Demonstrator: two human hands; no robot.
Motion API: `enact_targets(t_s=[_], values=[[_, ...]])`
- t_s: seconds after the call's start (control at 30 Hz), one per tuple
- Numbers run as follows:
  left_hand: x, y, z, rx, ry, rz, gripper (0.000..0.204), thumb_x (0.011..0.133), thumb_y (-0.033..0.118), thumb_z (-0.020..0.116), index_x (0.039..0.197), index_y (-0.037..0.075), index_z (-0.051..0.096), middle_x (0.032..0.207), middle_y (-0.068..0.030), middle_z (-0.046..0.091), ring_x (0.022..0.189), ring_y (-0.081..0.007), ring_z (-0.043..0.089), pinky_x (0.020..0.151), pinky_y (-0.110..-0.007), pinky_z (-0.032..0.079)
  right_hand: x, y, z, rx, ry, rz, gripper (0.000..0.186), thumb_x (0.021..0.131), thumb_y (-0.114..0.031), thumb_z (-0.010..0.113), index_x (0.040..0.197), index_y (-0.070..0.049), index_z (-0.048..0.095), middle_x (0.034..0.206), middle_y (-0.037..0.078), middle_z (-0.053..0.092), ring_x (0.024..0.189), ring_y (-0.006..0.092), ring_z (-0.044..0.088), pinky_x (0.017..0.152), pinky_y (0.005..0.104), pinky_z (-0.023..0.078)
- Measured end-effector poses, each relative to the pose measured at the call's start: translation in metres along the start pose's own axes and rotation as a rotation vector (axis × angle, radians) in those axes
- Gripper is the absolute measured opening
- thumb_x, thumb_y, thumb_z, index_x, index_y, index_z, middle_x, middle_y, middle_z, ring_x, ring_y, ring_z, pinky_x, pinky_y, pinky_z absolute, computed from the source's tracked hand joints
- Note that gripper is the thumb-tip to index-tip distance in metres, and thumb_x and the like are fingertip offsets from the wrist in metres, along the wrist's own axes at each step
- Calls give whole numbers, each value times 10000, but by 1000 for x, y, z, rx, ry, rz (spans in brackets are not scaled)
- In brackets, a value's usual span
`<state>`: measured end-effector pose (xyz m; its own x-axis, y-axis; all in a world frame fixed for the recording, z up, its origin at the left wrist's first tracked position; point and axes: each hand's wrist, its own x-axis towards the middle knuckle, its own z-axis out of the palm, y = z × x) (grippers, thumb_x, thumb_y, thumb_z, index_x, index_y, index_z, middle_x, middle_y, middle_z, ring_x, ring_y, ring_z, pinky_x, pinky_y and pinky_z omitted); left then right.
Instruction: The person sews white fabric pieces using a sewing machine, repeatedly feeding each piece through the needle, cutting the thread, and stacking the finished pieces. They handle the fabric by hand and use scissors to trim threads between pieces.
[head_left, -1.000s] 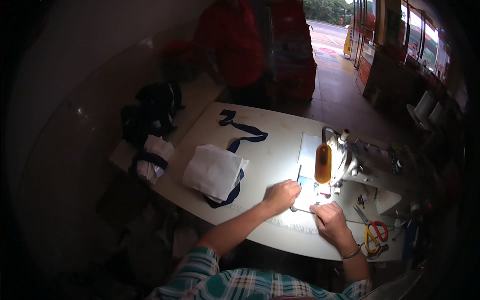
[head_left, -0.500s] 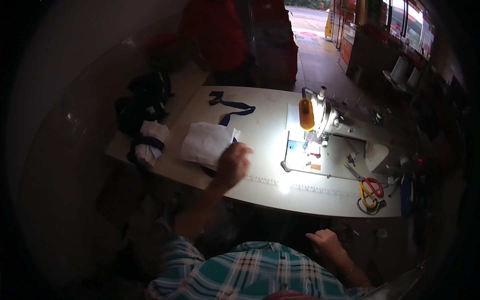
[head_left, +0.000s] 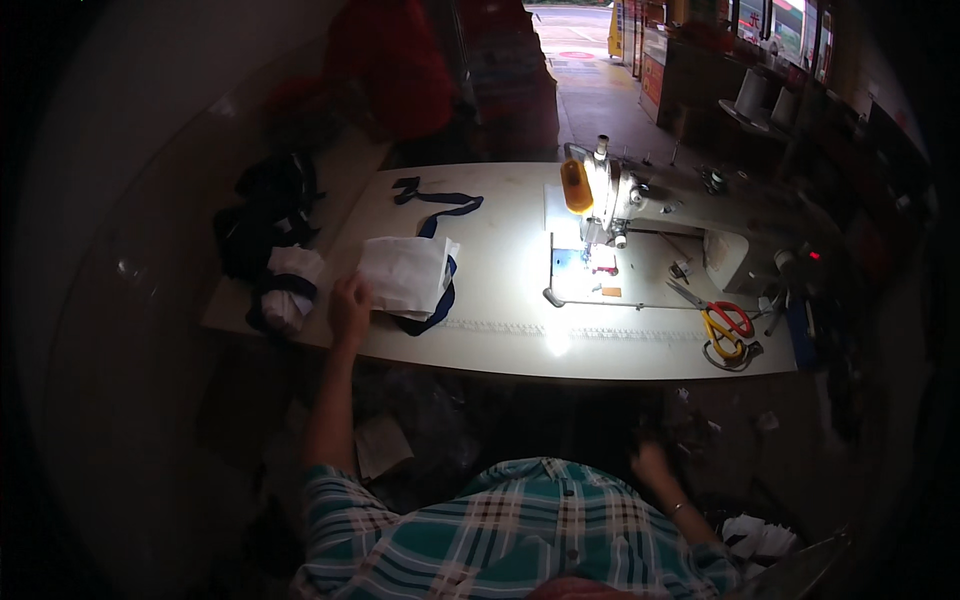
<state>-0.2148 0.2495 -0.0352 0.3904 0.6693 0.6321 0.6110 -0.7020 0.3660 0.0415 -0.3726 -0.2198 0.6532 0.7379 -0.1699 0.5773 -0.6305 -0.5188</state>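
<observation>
A stack of white fabric pieces [head_left: 405,272] lies on the left half of the pale sewing table. At its left edge my left hand [head_left: 350,303] has its fingers bent closed on the fabric. A dark blue strap [head_left: 437,310] curves out from under the stack's right side. Another stretch of dark blue strap [head_left: 455,200] runs along the tabletop behind it. My right hand [head_left: 652,462] hangs low in front of the table, touching nothing that I can see; its fingers are lost in shadow.
A lit sewing machine [head_left: 640,205] stands on the right. Scissors [head_left: 722,318] with red and yellow handles lie near the front right edge. Left of the stack sit a white bundle tied with blue [head_left: 290,290] and dark cloth [head_left: 270,215]. Thread cones [head_left: 750,95] stand behind.
My left hand has moved from the right side of the white stack to its left edge. The blue strap beside the stack now shows more fully. The whole view has shifted.
</observation>
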Motion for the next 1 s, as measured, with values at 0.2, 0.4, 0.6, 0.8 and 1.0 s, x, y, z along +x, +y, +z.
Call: enact_targets(t_s=[0.2,0.4,0.6,0.8,1.0], values=[[18,-15,19,1,75,-229,232,940,308,756,969,79,741,959,-148,729,924,-375,710,804,-474,562,-5,6,1,-61,-95,24,203,908,-91,685,1093,-8,673,1086,287,690,1013,493,665,877,568,555],[37,-8,3,151,4,-109,229,933,279,774,936,69,684,924,-148,717,900,-383,705,780,-492,553,-27,-46,-48,-80,-155,-92,144,941,-144,677,1040,-46,641,1096,226,668,1028,450,660,857,539,547],[32,61,-8,96,-49,281,149,1011,184,684,1034,68,594,1013,-169,706,929,-403,694,801,-509,547,-25,-70,-82,-40,-137,-195,136,968,-155,671,1054,-50,665,1073,182,668,995,420,663,846,526,551],[21,77,-15,-74,-350,132,263,1049,254,668,1213,61,600,1124,-171,729,1020,-356,724,864,-469,572,0,-102,-110,-145,-277,-379,167,1011,-208,648,1103,-73,683,1080,141,680,1017,349,677,868,463,556],[59,19,15,-56,-501,-139,492,956,342,799,1252,-25,660,1043,-172,742,937,-277,708,882,-396,556,26,-152,-153,45,-510,-521,195,1041,-240,640,1122,-65,673,1068,133,666,978,308,671,852,435,566]])
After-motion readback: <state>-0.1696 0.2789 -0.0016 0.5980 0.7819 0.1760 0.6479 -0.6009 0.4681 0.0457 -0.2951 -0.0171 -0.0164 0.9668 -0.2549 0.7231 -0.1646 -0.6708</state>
